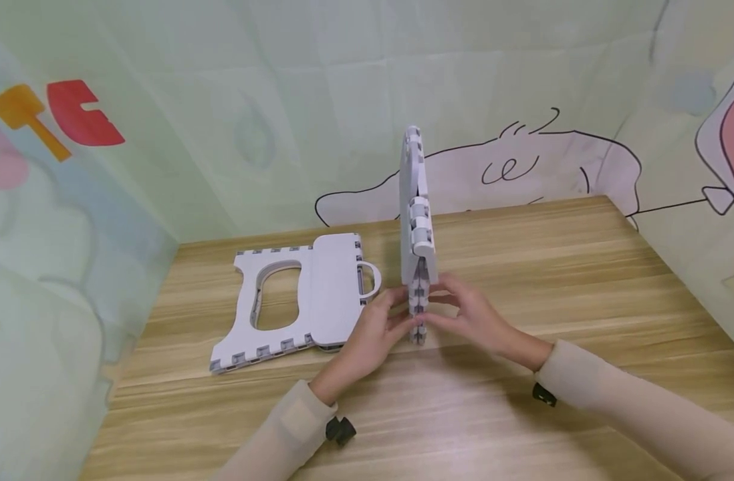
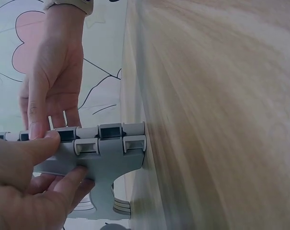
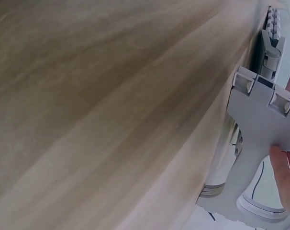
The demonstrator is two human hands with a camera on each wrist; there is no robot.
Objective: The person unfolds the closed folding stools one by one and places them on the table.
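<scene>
White folding stool (image 1: 419,220) (edge-on), left fingers (image 1: 401,327), right fingers (image 1: 446,323) gripping

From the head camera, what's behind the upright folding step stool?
Wood tabletop and cartoon-printed backdrop show on either side of the upright folding step stool. The strip directly behind it is covered, so can't be seen.

the left grip (image 2: 39,199) and upright folding stool (image 2: 109,165) run past the left wrist view's left edge.

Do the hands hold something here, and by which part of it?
The upright folding stool: the left hand and right hand grip the near edge of its lower part, from opposite sides.
</scene>
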